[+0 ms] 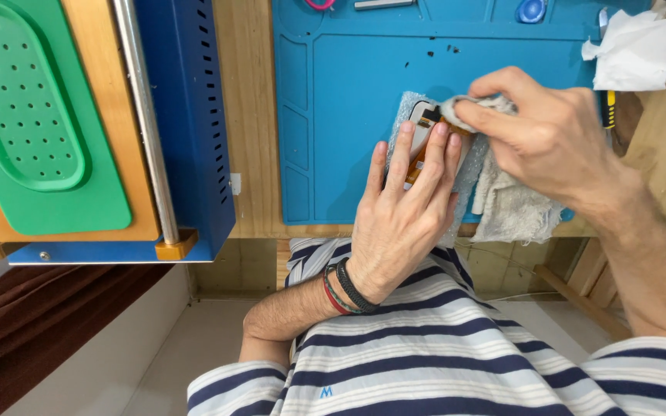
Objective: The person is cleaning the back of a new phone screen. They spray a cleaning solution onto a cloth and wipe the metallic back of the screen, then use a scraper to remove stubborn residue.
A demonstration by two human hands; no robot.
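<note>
My left hand (405,208) lies flat, fingers pressing down on a small phone part (424,123) with a white frame and orange flex strips, which rests on bubble wrap (404,108) atop the blue work mat (348,92). My right hand (541,135) pinches a bunched grey-white cloth (506,196) and presses its tip against the upper end of the part. The rest of the cloth hangs down over the mat's near edge. Most of the part is hidden under my fingers.
A blue machine (186,115) with a green perforated pad (32,108) and metal rails stands at the left on the wooden bench (248,115). Crumpled white tissue (637,50) lies at the upper right, with a yellow-and-black tool (609,108) below it and small tools along the mat's far edge.
</note>
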